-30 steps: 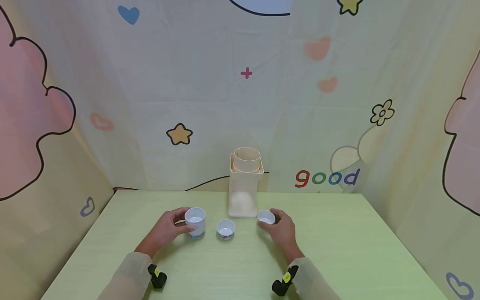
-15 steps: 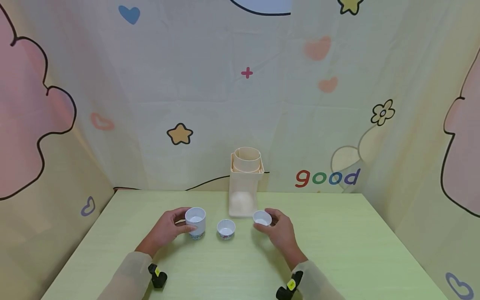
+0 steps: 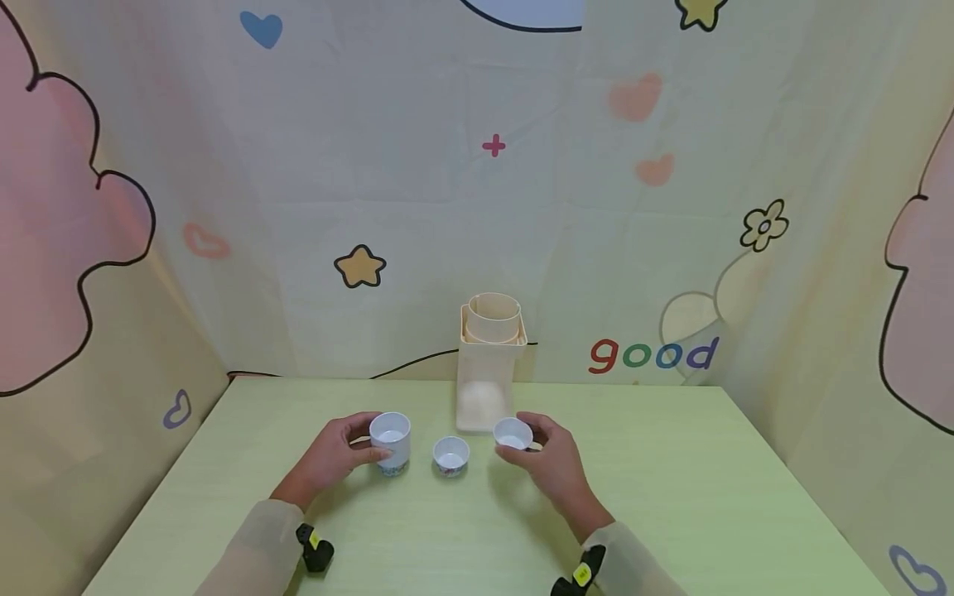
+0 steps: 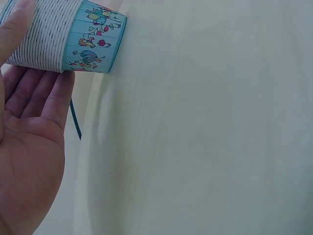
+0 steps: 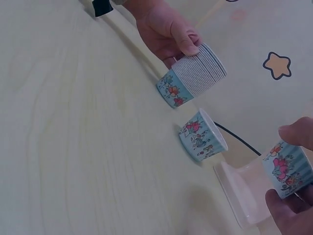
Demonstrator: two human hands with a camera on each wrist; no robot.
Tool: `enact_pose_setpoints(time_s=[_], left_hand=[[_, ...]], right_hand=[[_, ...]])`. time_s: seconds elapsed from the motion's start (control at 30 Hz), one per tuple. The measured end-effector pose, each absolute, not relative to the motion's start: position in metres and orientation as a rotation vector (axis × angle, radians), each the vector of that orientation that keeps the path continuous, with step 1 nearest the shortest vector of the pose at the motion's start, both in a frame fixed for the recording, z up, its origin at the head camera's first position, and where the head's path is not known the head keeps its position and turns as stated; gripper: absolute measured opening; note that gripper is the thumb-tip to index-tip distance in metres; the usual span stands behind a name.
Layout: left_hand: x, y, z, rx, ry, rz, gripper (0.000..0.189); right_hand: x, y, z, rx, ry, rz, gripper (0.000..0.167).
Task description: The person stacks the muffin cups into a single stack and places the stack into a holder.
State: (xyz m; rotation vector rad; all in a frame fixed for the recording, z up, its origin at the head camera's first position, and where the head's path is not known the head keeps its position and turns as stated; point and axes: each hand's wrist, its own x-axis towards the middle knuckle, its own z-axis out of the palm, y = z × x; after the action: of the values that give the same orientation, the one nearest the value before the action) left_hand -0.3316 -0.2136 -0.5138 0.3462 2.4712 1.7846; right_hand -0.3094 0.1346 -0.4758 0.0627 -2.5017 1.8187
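In the head view my left hand (image 3: 334,457) grips a nested stack of paper cups (image 3: 395,444) upright, thumb across its front. The left wrist view shows the stack's many white rims above a blue patterned base (image 4: 93,41). My right hand (image 3: 555,465) pinches a single paper cup (image 3: 511,434) between thumb and fingers, its mouth up. Blue stripes and pink flowers on this cup (image 5: 287,171) show in the right wrist view. Between the hands, one more paper cup (image 3: 450,457) stands upright on the table, touched by neither hand.
Behind the cups stands a beige plastic dispenser (image 3: 483,372) with a round tube at its top, close to the right-hand cup. The pale green table (image 3: 447,538) ends at a patterned cloth backdrop (image 3: 417,331) at the back.
My right hand has moved left with its paper cup, from the dispenser's right side toward the standing cup. My left hand and the stack have stayed in place.
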Motion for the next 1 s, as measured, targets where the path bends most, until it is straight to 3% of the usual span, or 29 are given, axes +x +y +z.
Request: enact_pose_setpoints(time_s=[1.0], left_hand=[[-0.33,-0.214,-0.513,0.346,2.465,1.792,0.068]], right_hand=[[-0.309,0.081,-0.46,0.453,-2.324,2.133,0.064]])
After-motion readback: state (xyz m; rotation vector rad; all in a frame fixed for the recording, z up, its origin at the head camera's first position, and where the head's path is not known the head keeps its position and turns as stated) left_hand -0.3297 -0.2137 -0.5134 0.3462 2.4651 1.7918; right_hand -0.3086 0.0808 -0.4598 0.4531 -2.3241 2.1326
